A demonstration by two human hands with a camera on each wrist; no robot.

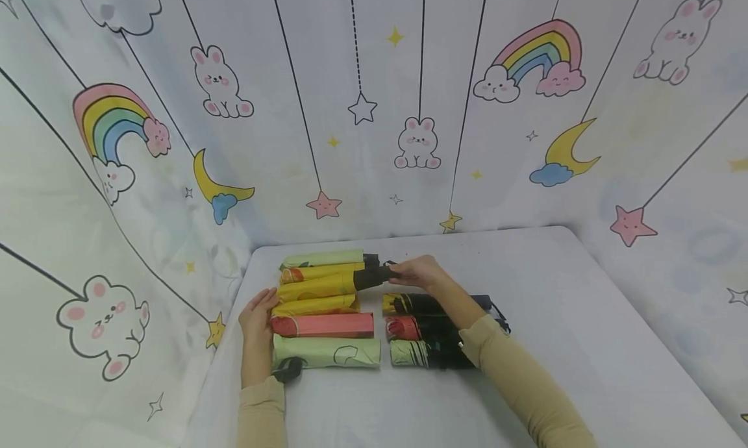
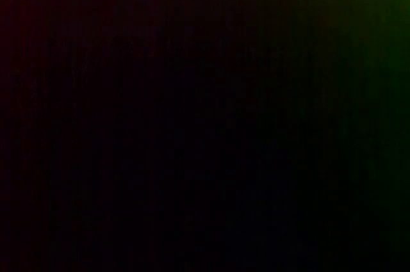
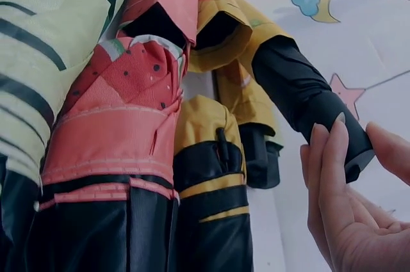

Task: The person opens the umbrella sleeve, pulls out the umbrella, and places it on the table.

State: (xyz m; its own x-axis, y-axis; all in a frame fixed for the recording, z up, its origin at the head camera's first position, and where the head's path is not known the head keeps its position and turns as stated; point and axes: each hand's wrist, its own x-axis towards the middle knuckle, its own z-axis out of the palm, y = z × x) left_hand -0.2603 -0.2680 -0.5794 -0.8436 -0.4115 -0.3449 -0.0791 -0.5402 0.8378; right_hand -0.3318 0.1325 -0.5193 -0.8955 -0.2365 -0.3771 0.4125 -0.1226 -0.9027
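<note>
A folding umbrella in a yellow sleeve (image 1: 315,288) lies across the left row, tilted slightly up at its right end. My right hand (image 1: 417,273) pinches the black end (image 3: 314,96) that sticks out of the sleeve, thumb on one side and fingers on the other. At the sleeve's other end, my left hand (image 1: 257,310) holds it with curled fingertips. Below it lie another yellow sleeve (image 1: 327,305), a red sleeve (image 1: 327,325) and a pale green sleeve (image 1: 327,352). The left wrist view is almost black.
Above the held umbrella lie a pale green umbrella (image 1: 327,258) and an orange-printed yellow one (image 1: 321,272). Under my right forearm are folded umbrellas with black fabric: yellow (image 1: 429,303), red watermelon-printed (image 3: 115,125) and green-striped (image 1: 411,353). A printed curtain (image 1: 374,169) surrounds the white table (image 1: 561,344).
</note>
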